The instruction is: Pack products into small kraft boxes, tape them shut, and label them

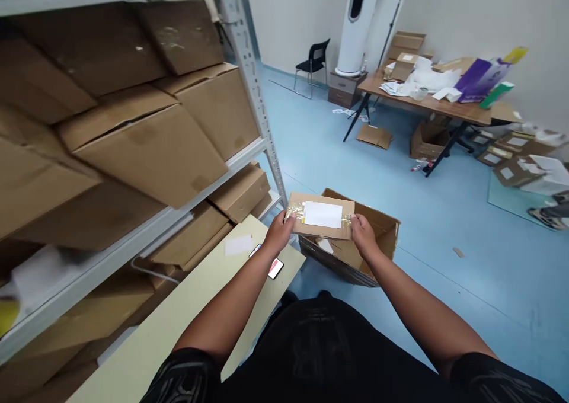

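Between my two hands is a small flat cardboard box (347, 231) with a white label (323, 214) on its upper face and shiny tape at both ends. My left hand (281, 231) grips its left end, and my right hand (362, 232) grips the right end. Beneath it, a large open carton (386, 243) stands on the floor, partly covered by the held box. A white paper piece (325, 246) lies inside the carton. On the pale yellow table (200, 293) to my left are a phone (275, 268), partly behind my left forearm, and a white paper slip (239, 245).
A metal shelf (249, 59) full of brown cartons (155, 148) rises on the left. Across the blue floor stands a cluttered wooden table (444, 105). Further off are a black chair (312, 62) and, at the right, several boxes (518, 148) near someone's shoe (544, 218).
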`<action>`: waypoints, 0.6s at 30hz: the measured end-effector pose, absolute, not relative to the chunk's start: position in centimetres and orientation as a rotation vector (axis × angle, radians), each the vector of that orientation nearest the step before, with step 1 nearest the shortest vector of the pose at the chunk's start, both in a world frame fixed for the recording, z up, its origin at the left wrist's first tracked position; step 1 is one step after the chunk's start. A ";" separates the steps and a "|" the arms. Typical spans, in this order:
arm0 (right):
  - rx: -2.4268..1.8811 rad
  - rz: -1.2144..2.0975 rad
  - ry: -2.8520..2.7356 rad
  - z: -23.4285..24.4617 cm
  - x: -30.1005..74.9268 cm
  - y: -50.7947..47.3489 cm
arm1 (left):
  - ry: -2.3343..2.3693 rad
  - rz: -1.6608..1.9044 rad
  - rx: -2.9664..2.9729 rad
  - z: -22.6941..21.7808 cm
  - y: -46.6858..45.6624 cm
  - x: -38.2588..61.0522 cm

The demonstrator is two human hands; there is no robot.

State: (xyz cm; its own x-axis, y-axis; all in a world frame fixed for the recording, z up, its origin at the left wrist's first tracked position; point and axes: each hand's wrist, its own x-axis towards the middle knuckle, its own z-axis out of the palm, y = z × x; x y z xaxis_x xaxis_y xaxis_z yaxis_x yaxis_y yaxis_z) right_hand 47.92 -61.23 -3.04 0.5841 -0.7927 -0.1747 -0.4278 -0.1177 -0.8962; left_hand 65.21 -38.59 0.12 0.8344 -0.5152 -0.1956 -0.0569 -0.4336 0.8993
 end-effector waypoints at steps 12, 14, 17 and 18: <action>-1.732 -0.345 1.332 -6.1 46.3 -63.8 | -0.544 -0.763 1.832 -4.2 -43.7 71.1; -1.750 -0.287 1.284 -6.1 46.4 -63.5 | -0.480 -0.793 1.819 -4.9 -42.2 71.4; -1.808 -0.205 1.169 -6.4 47.0 -63.7 | -0.340 -0.785 1.801 -5.7 -39.5 71.2; -1.829 -0.180 1.128 -6.6 47.4 -63.9 | -0.298 -0.761 1.795 -5.9 -38.5 70.9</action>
